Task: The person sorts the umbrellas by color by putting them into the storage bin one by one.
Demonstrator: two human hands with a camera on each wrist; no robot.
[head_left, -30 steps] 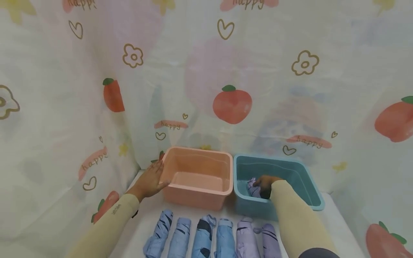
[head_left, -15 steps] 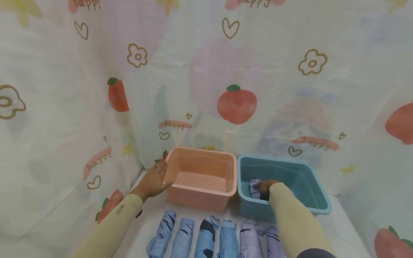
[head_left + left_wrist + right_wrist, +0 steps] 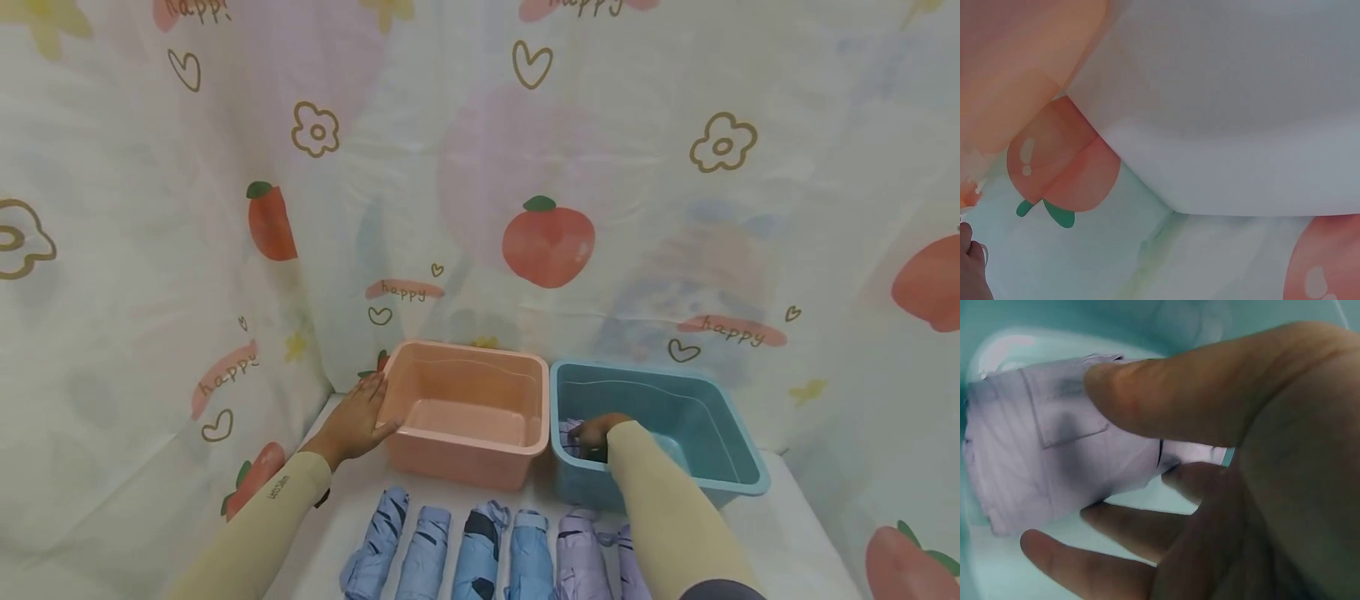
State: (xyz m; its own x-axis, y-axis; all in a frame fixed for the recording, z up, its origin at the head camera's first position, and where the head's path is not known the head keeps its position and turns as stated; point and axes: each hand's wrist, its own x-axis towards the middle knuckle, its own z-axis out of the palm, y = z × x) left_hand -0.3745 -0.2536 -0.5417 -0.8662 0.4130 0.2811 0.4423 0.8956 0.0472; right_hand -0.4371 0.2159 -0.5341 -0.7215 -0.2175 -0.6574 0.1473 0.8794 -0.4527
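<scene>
My right hand point(image 3: 602, 431) is down inside the teal bin point(image 3: 678, 385) at its left end. There it grips a lilac folded umbrella point(image 3: 1075, 444). In the right wrist view the thumb lies across the umbrella's upper side, fingertips along its lower edge; one finger stands apart from it. The umbrella lies near the bin's left wall, partly hidden by the hand in the head view. My left hand point(image 3: 358, 423) rests with straight fingers on the left rim of the orange bin point(image 3: 468, 462). Nothing shows in the left hand.
A row of several folded umbrellas lies in front of the bins: patterned blue point(image 3: 377, 542), blue point(image 3: 531, 554) and lilac point(image 3: 581, 554) among them. My right sleeve partly covers the rightmost. A printed curtain point(image 3: 480, 167) closes off the back and sides of the white table point(image 3: 795, 533).
My right hand and the lilac umbrella have moved left inside the teal bin, closer to its wall. The left hand stays on the orange bin's rim. The head view has shifted slightly.
</scene>
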